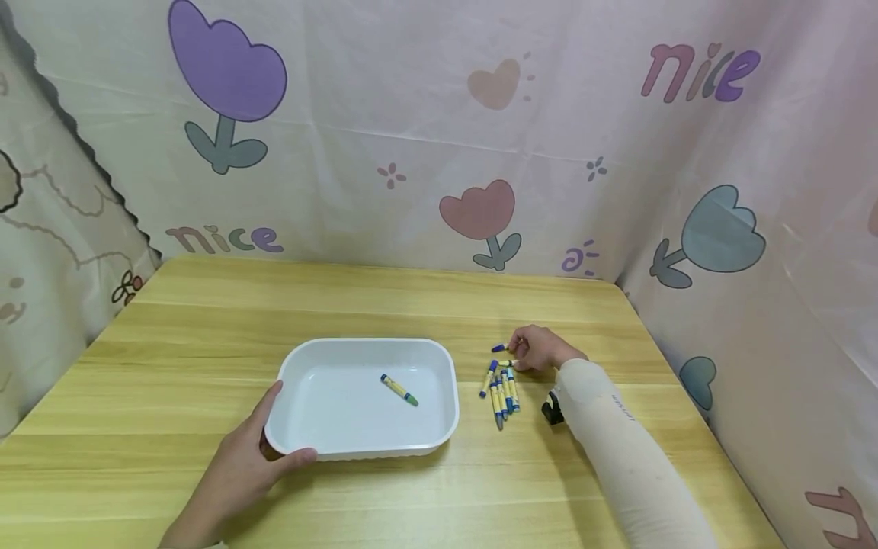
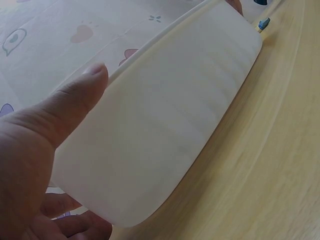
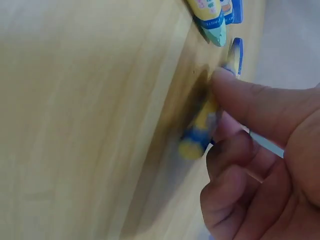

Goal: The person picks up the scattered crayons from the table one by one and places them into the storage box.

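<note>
A white plastic tray (image 1: 329,412) stands on the table, with one green-tipped crayon (image 1: 399,390) lying inside it. My left hand (image 1: 236,476) grips the tray's near left corner, thumb along the near side and fingers at the left side. To the right of the tray, my right hand (image 1: 540,348) is low over the table beside several loose crayons (image 1: 507,390). In the right wrist view its thumb and fingers pinch a yellow-wrapped crayon (image 3: 204,120) with a blue band, slightly blurred. Another crayon (image 1: 498,348) lies just left of the right hand's fingertips.
The wooden table (image 1: 384,503) meets a patterned cloth (image 1: 384,206) at the back and right. A small black object (image 1: 552,409) shows by the right sleeve, partly hidden. The crayons lie between the tray and the right arm.
</note>
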{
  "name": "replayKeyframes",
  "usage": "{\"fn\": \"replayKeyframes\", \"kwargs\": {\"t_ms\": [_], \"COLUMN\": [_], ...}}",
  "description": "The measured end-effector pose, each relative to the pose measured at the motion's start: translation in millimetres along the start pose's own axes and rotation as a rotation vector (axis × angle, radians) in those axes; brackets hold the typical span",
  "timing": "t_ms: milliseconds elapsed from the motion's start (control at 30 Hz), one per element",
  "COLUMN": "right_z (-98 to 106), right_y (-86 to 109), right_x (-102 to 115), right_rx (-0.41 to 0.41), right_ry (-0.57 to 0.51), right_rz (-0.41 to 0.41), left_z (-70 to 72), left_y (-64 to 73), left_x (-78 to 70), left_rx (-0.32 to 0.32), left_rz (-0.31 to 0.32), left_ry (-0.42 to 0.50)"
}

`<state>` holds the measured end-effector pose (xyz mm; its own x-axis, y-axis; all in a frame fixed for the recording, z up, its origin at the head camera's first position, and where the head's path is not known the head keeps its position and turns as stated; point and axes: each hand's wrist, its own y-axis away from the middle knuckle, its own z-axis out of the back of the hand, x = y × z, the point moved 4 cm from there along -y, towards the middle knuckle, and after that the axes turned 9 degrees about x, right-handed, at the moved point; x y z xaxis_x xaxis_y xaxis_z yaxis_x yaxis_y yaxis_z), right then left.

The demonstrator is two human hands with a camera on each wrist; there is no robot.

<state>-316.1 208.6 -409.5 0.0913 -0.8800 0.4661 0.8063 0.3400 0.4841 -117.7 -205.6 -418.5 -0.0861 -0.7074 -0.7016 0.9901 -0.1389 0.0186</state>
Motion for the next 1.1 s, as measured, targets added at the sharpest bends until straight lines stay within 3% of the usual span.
{"fn": "replayKeyframes", "kwargs": {"t_ms": [133,633,1100], "right_z": [0,1,8], "right_y": [2.9,2.4,10.3], "right_x": [-2,16,57], "right_rx": [0.006,0.075,0.075], "right_ry": [0.001,-0.246,-0.202], "right_rz": [-0.017,0.057,0.137], "left_z": [-0.1,-1.3,-0.5], "left_y": [-0.2,-0.2,0.0], "left_x": [0.4,1.8,1.3], "left_rx": [0.001,0.001,-0.005], "left_rz": [0.002,-0.002,-0.001], "left_ry": [-0.004,-0.007,-0.01]}}
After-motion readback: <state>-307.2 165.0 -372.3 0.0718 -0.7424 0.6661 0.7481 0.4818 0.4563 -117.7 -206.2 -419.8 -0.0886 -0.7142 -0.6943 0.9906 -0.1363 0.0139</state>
